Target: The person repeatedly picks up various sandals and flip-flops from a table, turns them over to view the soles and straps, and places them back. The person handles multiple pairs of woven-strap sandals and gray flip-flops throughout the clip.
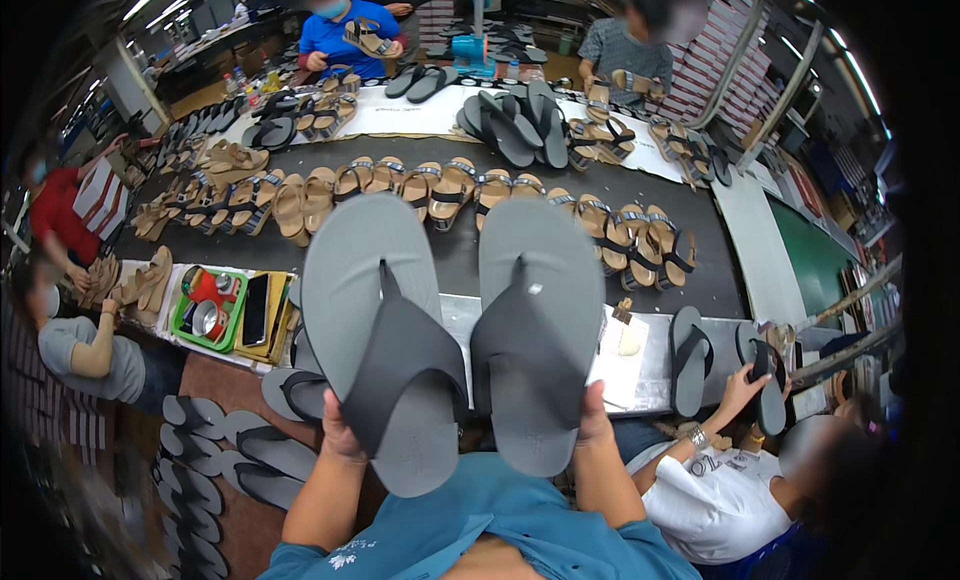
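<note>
Probably a footwear factory: sandals (440,190) line the conveyor belt (700,270).

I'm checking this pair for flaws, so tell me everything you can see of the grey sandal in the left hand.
The left grey sandal is a flat thong type with a light grey footbed and a wide, darker grey Y-shaped strap fixed at a toe post. It looks like matte foam or rubber. It is held up, toe pointing away, heel toward the person, beside its twin. The left hand grips it at the heel end. No damage is visible.
</note>
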{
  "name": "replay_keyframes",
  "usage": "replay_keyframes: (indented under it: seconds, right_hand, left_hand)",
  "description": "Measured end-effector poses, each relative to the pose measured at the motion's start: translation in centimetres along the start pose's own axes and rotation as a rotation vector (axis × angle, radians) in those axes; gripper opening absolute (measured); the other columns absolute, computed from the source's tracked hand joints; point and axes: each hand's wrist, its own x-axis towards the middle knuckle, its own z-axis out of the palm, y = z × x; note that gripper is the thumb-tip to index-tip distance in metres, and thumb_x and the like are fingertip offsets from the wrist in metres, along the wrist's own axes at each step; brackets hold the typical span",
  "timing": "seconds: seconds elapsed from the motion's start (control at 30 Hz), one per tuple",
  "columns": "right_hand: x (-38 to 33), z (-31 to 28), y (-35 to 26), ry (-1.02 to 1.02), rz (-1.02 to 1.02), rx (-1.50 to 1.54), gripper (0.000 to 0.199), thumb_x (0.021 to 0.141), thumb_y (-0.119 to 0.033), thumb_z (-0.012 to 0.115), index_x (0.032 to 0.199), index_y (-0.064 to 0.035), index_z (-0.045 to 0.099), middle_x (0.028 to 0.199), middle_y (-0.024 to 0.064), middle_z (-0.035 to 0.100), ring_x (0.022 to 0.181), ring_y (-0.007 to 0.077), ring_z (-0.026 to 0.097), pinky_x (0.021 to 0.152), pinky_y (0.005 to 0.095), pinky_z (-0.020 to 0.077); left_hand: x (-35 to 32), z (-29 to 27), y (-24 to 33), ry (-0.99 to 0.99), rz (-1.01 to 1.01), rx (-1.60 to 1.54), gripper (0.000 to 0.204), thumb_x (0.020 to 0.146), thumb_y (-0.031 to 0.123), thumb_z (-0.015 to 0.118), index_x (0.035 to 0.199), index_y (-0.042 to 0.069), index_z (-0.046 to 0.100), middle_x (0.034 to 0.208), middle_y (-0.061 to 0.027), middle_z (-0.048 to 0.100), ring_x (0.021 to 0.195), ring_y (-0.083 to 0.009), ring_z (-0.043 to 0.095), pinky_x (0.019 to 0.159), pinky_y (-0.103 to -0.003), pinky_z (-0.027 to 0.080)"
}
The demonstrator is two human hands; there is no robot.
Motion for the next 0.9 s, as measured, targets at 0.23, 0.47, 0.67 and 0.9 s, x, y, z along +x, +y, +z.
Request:
replay_keyframes:
  seconds: [0.23,0.47,0.67,0.9]
  right_hand:
    - [1.7,-1.0,-3.2,-0.296,0.043,-0.264,0.104,0.077,-0.056,0.075,0.148,0.0062,0.032,0.145,0.0163,0.045,0.133,0.0249,0.044,0.111,0.0354,0.0323]
    - [1.6,-1.3,-4.2,-0.287,-0.005,-0.477,0.112,0.075,-0.069,0.071,0.147,0.0078,0.034,0.144,0.0164,0.045,0.133,0.0241,0.043,0.112,0.0375,0.0306]
    - [1.9,-1.6,-4.6,-0.306,-0.023,-0.472,0.110,0.077,-0.069,0.070,0.146,0.0082,0.034,0.145,0.0167,0.045,0.133,0.0240,0.042,0.112,0.0374,0.0304]
    - [2.5,-1.9,-4.3,-0.333,-0.024,-0.470,0.102,0.086,-0.064,0.063,0.149,0.0069,0.028,0.148,0.0157,0.040,0.137,0.0235,0.037,0.113,0.0366,0.0276]
  left_hand:
    - [1.0,2.4,3.8,-0.037,-0.031,0.482,0.095,0.076,0.062,0.073,0.136,-0.007,0.049,0.131,-0.0159,0.057,0.118,-0.0240,0.058,0.101,-0.035,0.045]
    - [1.2,2.4,3.2,-0.060,0.024,0.569,0.090,0.074,0.063,0.075,0.131,-0.004,0.057,0.129,-0.0112,0.057,0.118,-0.0216,0.054,0.103,-0.033,0.038]
    - [1.5,3.2,2.9,-0.070,0.032,0.574,0.090,0.075,0.061,0.074,0.133,-0.005,0.055,0.133,-0.0115,0.054,0.121,-0.0220,0.052,0.105,-0.033,0.037]
    - [1.6,4.1,2.7,0.001,-0.017,0.575,0.091,0.079,0.057,0.072,0.139,-0.007,0.048,0.132,-0.0118,0.056,0.121,-0.0185,0.053,0.103,-0.030,0.039]
